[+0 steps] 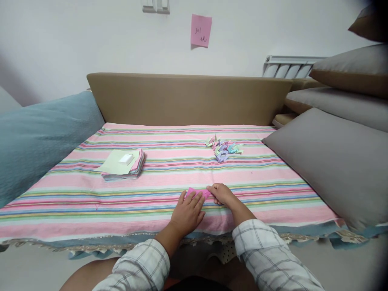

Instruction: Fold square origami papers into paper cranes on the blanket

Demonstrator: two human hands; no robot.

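A small piece of bright pink folded paper [198, 191] lies on the striped cloth [163, 182] close in front of me. My left hand [188, 210] rests flat over its left part, fingers stretched out and slightly apart. At the paper's right end, my right hand [222, 194] has its fingers curled, pinching the edge between thumb and forefinger. Parts of the paper are hidden beneath the left fingers. Beyond my right hand sits a heap of small folded paper pieces [222, 150] in green, pink, purple and blue.
On the left is a stack of coloured paper sheets [121, 176] with a small white box [126, 159] on top. Grey cushions [330, 161] are piled at the right, a blue cushion [48, 133] lies left, and a brown backrest [188, 99] stands behind. A pink note [201, 31] hangs on the wall.
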